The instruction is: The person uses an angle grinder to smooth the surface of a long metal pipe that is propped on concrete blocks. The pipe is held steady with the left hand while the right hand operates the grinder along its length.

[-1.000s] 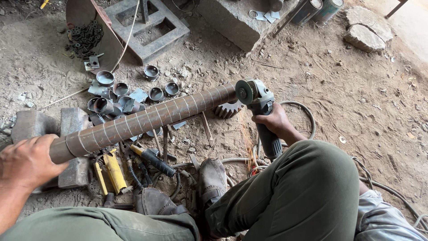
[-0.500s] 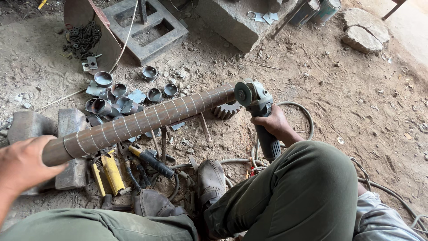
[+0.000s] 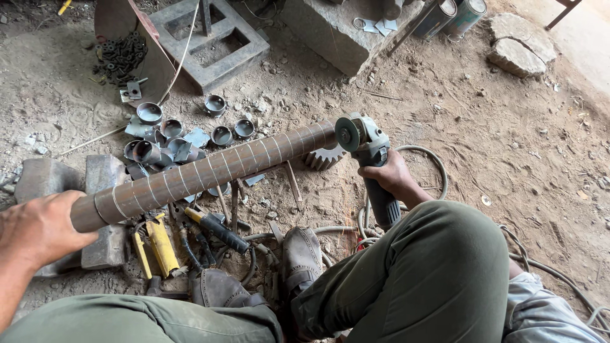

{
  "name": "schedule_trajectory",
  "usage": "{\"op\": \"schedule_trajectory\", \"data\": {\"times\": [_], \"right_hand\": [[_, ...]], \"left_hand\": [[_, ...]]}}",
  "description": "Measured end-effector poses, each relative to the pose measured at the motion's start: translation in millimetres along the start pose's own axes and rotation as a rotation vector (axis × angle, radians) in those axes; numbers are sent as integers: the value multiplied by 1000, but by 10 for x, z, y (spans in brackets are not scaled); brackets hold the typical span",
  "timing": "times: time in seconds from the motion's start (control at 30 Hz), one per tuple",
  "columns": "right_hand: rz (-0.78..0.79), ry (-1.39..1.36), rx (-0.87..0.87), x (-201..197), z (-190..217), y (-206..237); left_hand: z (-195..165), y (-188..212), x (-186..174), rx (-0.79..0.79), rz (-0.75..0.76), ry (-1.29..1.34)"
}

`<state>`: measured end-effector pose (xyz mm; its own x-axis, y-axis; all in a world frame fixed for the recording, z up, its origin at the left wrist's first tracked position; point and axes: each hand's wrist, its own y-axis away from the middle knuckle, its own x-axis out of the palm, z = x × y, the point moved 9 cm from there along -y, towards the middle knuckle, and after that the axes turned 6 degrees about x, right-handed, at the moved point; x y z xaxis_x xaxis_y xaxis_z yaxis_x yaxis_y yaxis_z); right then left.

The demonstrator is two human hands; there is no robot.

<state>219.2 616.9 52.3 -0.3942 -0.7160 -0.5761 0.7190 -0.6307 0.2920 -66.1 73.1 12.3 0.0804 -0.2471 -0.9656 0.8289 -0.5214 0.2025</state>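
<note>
The left hand (image 3: 38,228) covers the near end of the rusty pipe (image 3: 210,168), and its forearm runs off the frame at eight o'clock. The right hand (image 3: 389,176) hides part of the grinder (image 3: 368,159) body, so the switch cannot be seen. The gear wheel (image 3: 323,157) lies half behind the pipe. At twelve o'clock, two cans (image 3: 454,14) are cut by the edge.

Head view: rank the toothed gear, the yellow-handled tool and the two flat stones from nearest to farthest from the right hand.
From the right hand:
1. Toothed gear, just left, under the pipe end.
2. Yellow-handled tool, far left, near the shoes.
3. Flat stones, top right corner; 2 and 3 are close.
</note>
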Motion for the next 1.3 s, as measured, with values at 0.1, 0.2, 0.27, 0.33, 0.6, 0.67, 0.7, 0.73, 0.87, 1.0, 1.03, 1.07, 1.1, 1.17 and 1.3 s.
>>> {"op": "schedule_trajectory", "data": {"times": [0.1,0.2,0.27,0.33,0.6,0.67,0.7,0.73,0.87,1.0,1.03,1.07,1.1,1.17,1.3], "right_hand": [[-14,-7,11,-19,-25,-12],[20,-35,-31,7,-13,-29],[17,-18,-34,3,-34,-43],[14,1,-32,-4,-75,-63],[22,-13,-4,8,-232,-136],[19,-4,-7,6,-227,-139],[17,1,-8,5,-218,-137],[12,-2,1,-3,-215,-138],[-8,-16,5,-15,-142,-108],[-4,-18,10,-7,-51,-55],[-1,-25,15,-8,-34,-43],[4,-33,19,0,-24,-31],[7,-42,23,6,-13,-21],[13,-42,14,5,19,12],[20,-22,37,9,35,40]], "left_hand": [[-22,12,-5,30,-39,-2],[-37,24,66,35,8,-69],[-73,39,28,68,-49,-109],[-104,53,-5,91,-93,-124],[-261,217,-272,161,-347,-151],[-283,260,-337,165,-424,-154],[-293,283,-360,167,-462,-155],[-298,287,-363,170,-475,-148],[-320,359,-342,175,-530,-150],[-319,382,-345,157,-530,-151],[-289,328,-315,148,-461,-77],[-234,249,-307,136,-391,-3],[-193,182,-291,124,-322,70],[-124,-23,-191,136,-64,154],[-73,-126,-19,69,232,83]]}}
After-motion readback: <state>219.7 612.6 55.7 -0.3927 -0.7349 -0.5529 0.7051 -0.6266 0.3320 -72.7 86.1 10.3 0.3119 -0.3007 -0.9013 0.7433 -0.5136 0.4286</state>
